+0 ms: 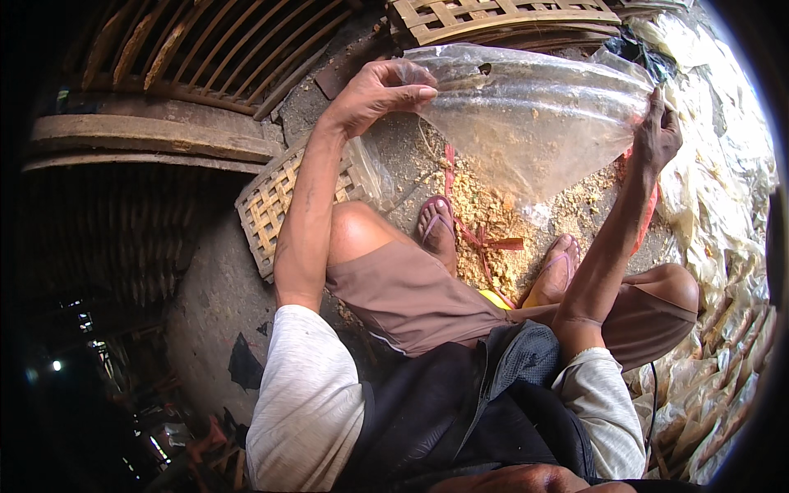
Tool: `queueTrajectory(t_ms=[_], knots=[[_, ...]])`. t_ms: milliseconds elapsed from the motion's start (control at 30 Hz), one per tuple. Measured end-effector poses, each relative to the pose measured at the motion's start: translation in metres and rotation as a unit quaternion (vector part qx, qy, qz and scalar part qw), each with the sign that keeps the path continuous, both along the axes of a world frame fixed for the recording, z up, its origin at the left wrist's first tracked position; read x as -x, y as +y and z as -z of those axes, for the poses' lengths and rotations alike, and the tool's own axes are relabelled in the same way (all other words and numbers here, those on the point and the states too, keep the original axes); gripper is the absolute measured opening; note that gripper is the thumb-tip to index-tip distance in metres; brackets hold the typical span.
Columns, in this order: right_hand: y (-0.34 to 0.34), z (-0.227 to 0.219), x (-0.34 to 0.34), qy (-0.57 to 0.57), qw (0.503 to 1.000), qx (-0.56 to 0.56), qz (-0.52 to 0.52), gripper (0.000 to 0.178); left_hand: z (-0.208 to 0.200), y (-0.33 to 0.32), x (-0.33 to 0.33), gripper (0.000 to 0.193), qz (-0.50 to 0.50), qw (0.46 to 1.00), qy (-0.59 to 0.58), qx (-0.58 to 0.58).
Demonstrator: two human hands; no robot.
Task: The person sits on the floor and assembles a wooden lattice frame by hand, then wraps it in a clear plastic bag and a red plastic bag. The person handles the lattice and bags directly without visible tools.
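Note:
A clear plastic sheet or bag (542, 123) is stretched between my two hands, with a small hole near its far edge. My left hand (374, 97) pinches its left end between thumb and fingers. At the opposite end my right hand (660, 131) grips the plastic with fingers closed. Below the plastic, yellowish crumbs (485, 218) are scattered on the ground between my sandalled feet, and more show through the film. Red strips of plastic ribbon (497, 243) lie among the crumbs.
Woven bamboo panels lie left of my knee (271, 201) and at the top (509, 18). A slatted wooden frame (214, 49) and a beam (148, 135) stand at the upper left. Many plastic sheets (707, 156) are heaped along the right.

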State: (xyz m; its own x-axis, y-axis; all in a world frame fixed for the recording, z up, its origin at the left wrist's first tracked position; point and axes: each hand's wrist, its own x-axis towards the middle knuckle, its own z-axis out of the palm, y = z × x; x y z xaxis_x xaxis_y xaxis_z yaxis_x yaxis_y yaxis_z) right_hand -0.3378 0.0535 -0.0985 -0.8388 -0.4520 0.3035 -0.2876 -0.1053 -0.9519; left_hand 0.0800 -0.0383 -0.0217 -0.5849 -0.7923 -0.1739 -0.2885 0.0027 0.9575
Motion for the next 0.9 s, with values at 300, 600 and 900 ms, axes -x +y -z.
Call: queueTrajectory(t_ms=[300, 600, 900], knots=[[-0.006, 0.006, 0.0, 0.04, 0.999, 0.017, 0.004, 0.035, 0.011, -0.002, 0.006, 0.027, -0.028, 0.998, 0.048, -0.007], [-0.013, 0.011, -0.006, 0.38, 0.918, -0.106, 0.03, 0.068, 0.017, -0.006, 0.034, 0.027, -0.037, 0.982, 0.178, 0.049], [-0.005, -0.015, -0.146, 0.199, 0.877, -0.043, -0.434, 0.021, 0.005, 0.021, 0.064, 0.041, -0.009, 0.987, 0.123, 0.103]])
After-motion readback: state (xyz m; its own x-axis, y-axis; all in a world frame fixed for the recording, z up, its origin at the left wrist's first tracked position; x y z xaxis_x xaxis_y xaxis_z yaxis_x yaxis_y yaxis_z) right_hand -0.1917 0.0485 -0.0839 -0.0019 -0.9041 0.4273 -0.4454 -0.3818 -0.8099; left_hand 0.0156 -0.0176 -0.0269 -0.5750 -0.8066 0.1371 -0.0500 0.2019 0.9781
